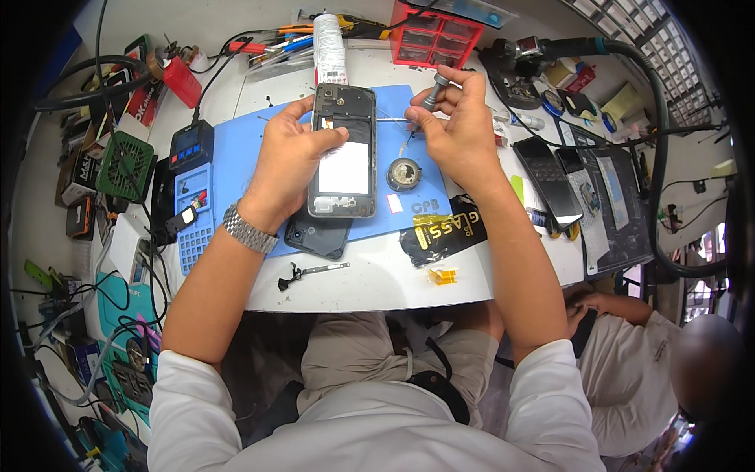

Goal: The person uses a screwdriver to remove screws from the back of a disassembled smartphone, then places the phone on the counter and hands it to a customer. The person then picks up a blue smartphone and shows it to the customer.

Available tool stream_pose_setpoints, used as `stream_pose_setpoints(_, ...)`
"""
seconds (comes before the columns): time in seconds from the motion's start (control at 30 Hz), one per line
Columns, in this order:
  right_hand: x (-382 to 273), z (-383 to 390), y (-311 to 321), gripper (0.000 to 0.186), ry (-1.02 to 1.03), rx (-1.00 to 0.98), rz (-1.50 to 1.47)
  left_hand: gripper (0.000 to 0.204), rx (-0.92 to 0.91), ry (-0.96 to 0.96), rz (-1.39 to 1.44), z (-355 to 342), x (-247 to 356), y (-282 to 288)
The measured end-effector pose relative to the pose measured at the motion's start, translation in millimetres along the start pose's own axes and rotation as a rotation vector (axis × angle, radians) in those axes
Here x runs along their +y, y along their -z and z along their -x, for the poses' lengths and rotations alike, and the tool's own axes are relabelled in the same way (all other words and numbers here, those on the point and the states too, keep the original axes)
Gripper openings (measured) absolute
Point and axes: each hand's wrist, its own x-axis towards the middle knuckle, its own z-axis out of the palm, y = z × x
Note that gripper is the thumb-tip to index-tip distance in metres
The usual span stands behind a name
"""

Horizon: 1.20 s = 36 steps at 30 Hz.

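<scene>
A white bench (377,287) spans the frame under a blue mat (236,149), and just above centre an opened phone (344,169) is clamped between the thumb and fingers of the left hand (291,153), where a slackened grip could drop it onto the dark phone (314,236) below. Right of it, the right hand (458,130) has thumb and fingers closed on a grey tool (432,90), which, if it slipped, could fall toward the round pot (404,174).

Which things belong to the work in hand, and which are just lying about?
Apparently in use:
opened phone, in left hand
grey tool, in right hand
blue mat

Apparently lying about:
red drawer unit
red container
white cylinder
</scene>
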Motion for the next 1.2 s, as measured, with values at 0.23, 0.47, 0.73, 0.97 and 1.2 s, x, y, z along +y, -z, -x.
stream_pose_setpoints(0.23, -20.8, 0.2, -0.7, 0.059, 0.005, 0.105, -0.308, 0.058, -0.044, 0.045, 0.062, 5.2, 4.2, -3.1)
stream_pose_setpoints(0.47, -39.1, 2.5, -5.0, 0.06, -0.008, 0.21, -0.631, 0.07, -0.136, 0.0, 0.102, 16.6, 6.6, -19.9)
stream_pose_setpoints(0.73, -45.9, 8.9, -15.8, 0.064, -0.04, 0.207, -0.665, 0.033, -0.284, -0.022, 0.055, 17.8, 5.1, -20.4)
stream_pose_setpoints(0.97, -49.2, 11.8, -17.6, 0.062, -0.032, 0.183, -0.682, 0.019, -0.257, -0.062, -0.033, 15.4, 0.1, -16.8)
stream_pose_setpoints(1.2, -46.3, 15.5, -21.5, 0.066, 0.21, 0.162, -0.537, 0.021, -0.241, -0.076, -0.1, 15.5, 1.2, -16.8)
